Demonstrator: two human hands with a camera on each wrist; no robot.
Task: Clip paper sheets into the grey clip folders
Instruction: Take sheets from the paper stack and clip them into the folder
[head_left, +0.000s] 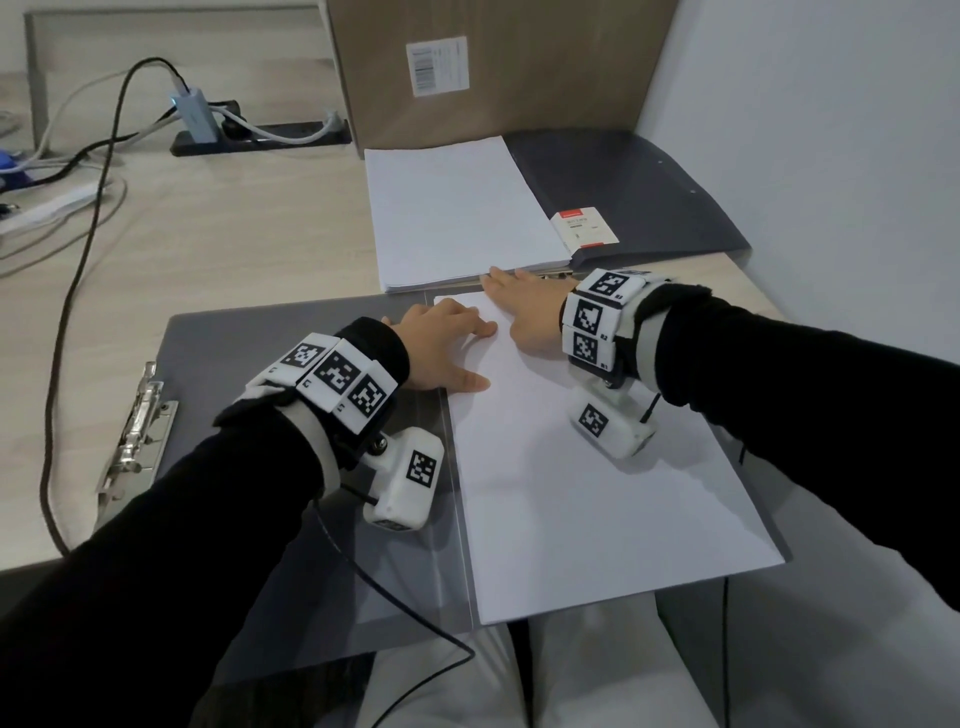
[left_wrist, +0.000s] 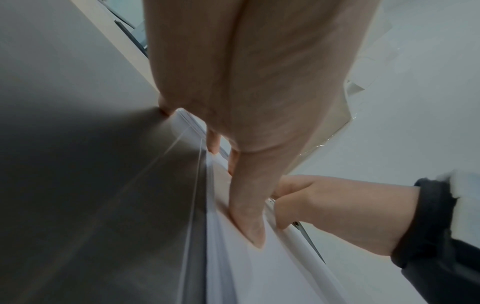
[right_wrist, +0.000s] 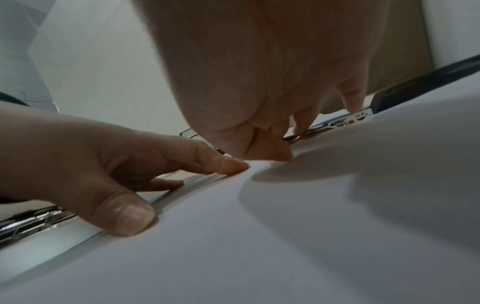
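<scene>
Open grey folder (head_left: 306, 364) lies flat on the worktop (head_left: 234, 234) before me, a sheet of paper (head_left: 587, 483) on its right half, long axis running away from me toward the metal clip (right_wrist: 337, 123) at the far edge; my right hand (head_left: 524, 306) is nearer that clip, fingers (right_wrist: 350, 98) stretched loose onto the metal, grasping nothing; my left hand (head_left: 441, 343) lies flat with straight fingers (right_wrist: 223, 164) pressing the sheet's near-left corner by the fold. Paper stack (head_left: 457, 208), spare folder (head_left: 649, 192) and cardboard box (head_left: 493, 67) just beyond; wall close on the right, little room there.
</scene>
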